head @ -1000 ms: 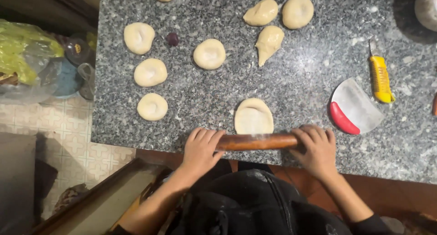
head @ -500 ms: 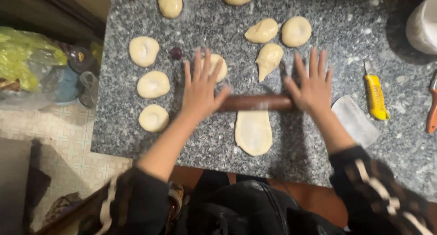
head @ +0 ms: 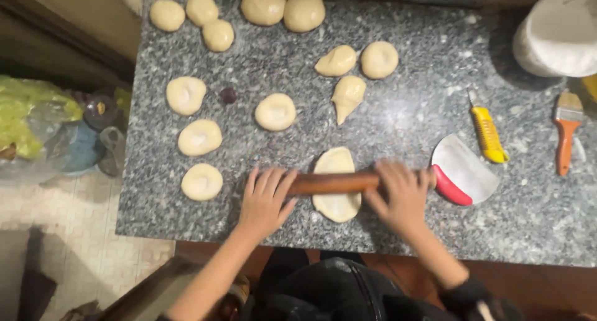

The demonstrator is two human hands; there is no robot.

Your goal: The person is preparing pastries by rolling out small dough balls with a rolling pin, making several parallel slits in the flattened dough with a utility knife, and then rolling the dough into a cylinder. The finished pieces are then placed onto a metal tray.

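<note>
A brown wooden rolling pin lies crosswise over an oval, flattened piece of dough near the front of the grey speckled granite counter. My left hand presses flat on the pin's left end, fingers spread. My right hand presses on its right end, also with fingers extended. The dough sticks out above and below the pin.
Several round dough balls lie across the left and back of the counter. A white scraper with a red edge, a yellow-handled tool, an orange-handled brush and a white bowl sit to the right. Bags lie on the floor at left.
Both hands have drawn the rolling pin back toward the front edge after pushing it away. The pin now sits across the middle of the dough, which is stretched to an oval.
</note>
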